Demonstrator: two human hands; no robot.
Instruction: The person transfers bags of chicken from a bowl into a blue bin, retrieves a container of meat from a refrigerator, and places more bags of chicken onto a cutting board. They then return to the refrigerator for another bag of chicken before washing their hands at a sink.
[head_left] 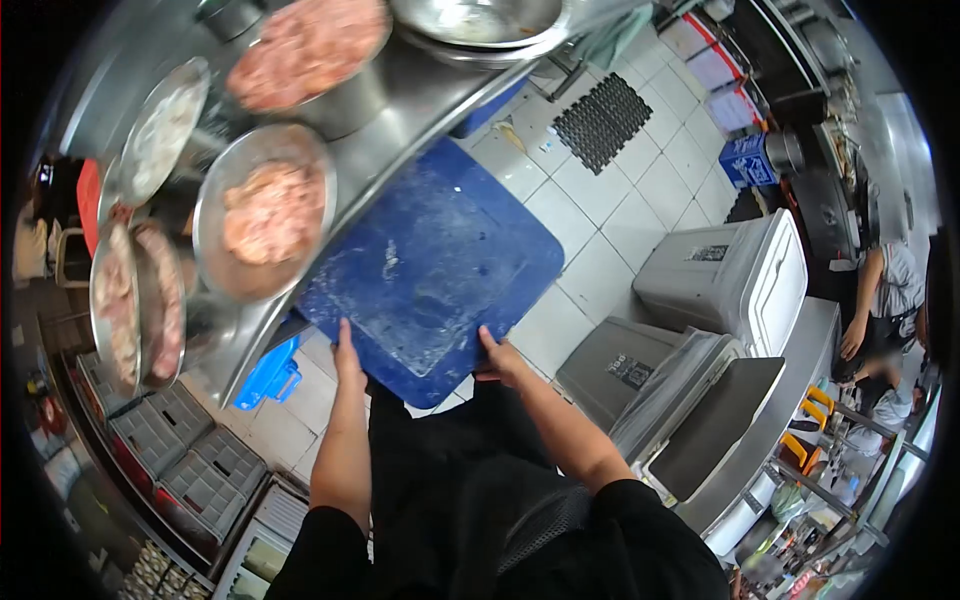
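A large blue lid or board (430,260) with rounded corners and whitish smears is held in front of my body. My left hand (347,362) grips its near left edge, thumb on top. My right hand (498,360) grips the near right edge the same way, fingers mostly hidden underneath. The board's far left side lies along the edge of a steel table (372,150). On that table are a metal bowl of pinkish meat (268,222) and a deep pot heaped with more meat (300,50).
Grey lidded bins (690,270) stand on the tiled floor (590,260) at right. A black mat (602,122) lies beyond. Grey crates (185,450) are at lower left, near a blue plastic container (268,378). Other people (890,290) are at far right.
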